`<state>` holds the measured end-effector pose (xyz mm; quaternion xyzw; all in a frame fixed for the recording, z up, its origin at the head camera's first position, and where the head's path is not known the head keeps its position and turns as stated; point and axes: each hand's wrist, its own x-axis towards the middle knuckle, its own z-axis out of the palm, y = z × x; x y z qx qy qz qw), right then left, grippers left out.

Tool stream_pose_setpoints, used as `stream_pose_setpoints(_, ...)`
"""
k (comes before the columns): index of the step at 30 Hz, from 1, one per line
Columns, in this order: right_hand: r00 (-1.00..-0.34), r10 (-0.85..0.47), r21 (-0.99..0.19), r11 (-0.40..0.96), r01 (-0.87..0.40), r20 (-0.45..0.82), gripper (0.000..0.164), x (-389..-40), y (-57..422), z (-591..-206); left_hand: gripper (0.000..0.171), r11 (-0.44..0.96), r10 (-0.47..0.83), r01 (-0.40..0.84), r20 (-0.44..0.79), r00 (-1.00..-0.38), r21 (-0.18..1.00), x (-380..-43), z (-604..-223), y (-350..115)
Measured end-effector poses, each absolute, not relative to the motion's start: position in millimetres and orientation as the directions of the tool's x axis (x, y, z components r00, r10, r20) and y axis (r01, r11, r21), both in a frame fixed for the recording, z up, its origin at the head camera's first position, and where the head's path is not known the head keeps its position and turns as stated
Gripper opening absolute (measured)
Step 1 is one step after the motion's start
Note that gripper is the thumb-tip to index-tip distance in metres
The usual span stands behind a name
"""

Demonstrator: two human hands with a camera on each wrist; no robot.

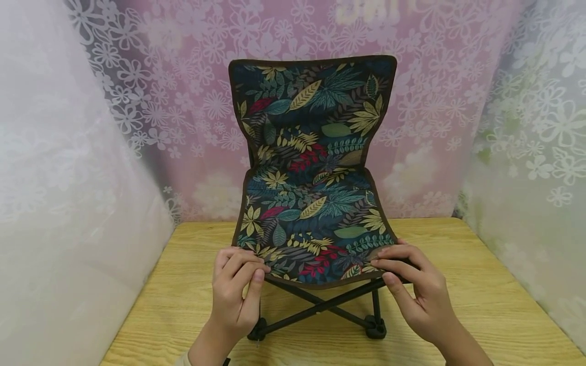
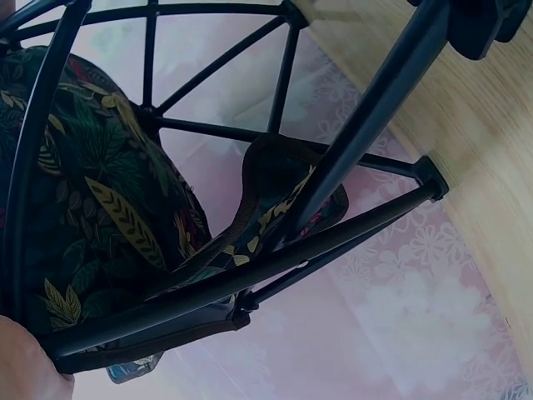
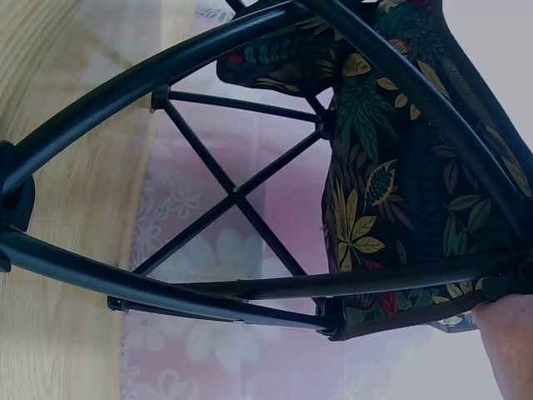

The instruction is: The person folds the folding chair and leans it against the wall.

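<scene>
Saw pale flowered sheeting (image 1: 197,122) behind a wood-grain counter (image 1: 485,284). Found the leaf-print folding chair (image 1: 315,203) upright on that counter, with its backrest (image 1: 313,104) at the far side. Noted crossed black legs (image 1: 322,306) beneath the near edge of the seat (image 1: 316,229). Gripped the front right corner with the right hand (image 1: 417,287), reaching in from the lower right with fingers bent over the fabric and thumb by the edge. Gripped the front left corner with the left hand (image 1: 235,287), similarly bent, rising from the lower left.
</scene>
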<state>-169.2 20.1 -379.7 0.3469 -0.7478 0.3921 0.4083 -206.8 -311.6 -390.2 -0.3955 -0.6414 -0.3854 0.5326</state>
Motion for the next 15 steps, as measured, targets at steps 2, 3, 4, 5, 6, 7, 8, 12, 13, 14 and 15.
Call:
stream_pose_setpoints(2,-0.419,-0.196,-0.298,0.452,-0.841,0.886,0.016,-169.9,19.1,-379.0,0.037,0.389,0.094,0.919,0.989,-0.116,0.071,-206.6,-388.4,-310.6)
stream_pose_setpoints(3,-0.416,-0.193,-0.296,0.451,-0.842,0.889,0.017,-170.1,18.5,-378.5,0.037,0.387,0.092,0.920,0.989,-0.113,0.069,-206.7,-387.4,-310.0)
stream_pose_setpoints(4,-0.412,-0.190,-0.294,0.450,-0.843,0.891,0.017,-170.4,18.0,-378.1,0.037,0.386,0.091,0.920,0.990,-0.111,0.068,-206.7,-386.5,-309.4)
stream_pose_setpoints(5,-0.407,-0.188,-0.290,0.450,-0.845,0.894,0.017,-170.7,17.4,-377.7,0.037,0.385,0.091,0.921,0.990,-0.110,0.067,-206.8,-385.6,-308.9)
stream_pose_setpoints(6,-0.403,-0.185,-0.287,0.449,-0.846,0.896,0.017,-171.1,16.8,-377.4,0.037,0.383,0.090,0.921,0.990,-0.109,0.066,-207.1,-384.7,-308.4)
stream_pose_setpoints(7,-0.400,-0.183,-0.286,0.447,-0.848,0.898,0.017,-171.5,16.2,-377.0,0.037,0.381,0.091,0.922,0.990,-0.108,0.066,-207.3,-383.9,-308.0)
stream_pose_setpoints(8,-0.400,-0.181,-0.287,0.446,-0.848,0.898,0.017,-171.7,15.7,-376.6,0.037,0.379,0.090,0.923,0.990,-0.108,0.066,-207.6,-383.4,-307.8)
stream_pose_setpoints(12,-0.400,-0.176,-0.291,0.443,-0.848,0.899,0.016,-172.6,13.6,-374.9,0.038,0.380,0.092,0.922,0.990,-0.110,0.067,-208.6,-382.8,-307.8)
stream_pose_setpoints(13,-0.400,-0.173,-0.292,0.440,-0.849,0.900,0.016,-172.8,13.0,-374.5,0.038,0.381,0.092,0.922,0.990,-0.110,0.067,-208.6,-382.5,-307.7)
stream_pose_setpoints(14,-0.398,-0.170,-0.294,0.436,-0.851,0.901,0.016,-173.0,12.3,-374.1,0.038,0.382,0.091,0.922,0.990,-0.108,0.065,-208.7,-382.2,-307.5)
stream_pose_setpoints(15,-0.395,-0.166,-0.293,0.432,-0.853,0.903,0.016,-173.2,11.5,-373.8,0.038,0.383,0.090,0.922,0.990,-0.106,0.064,-208.8,-381.9,-307.3)
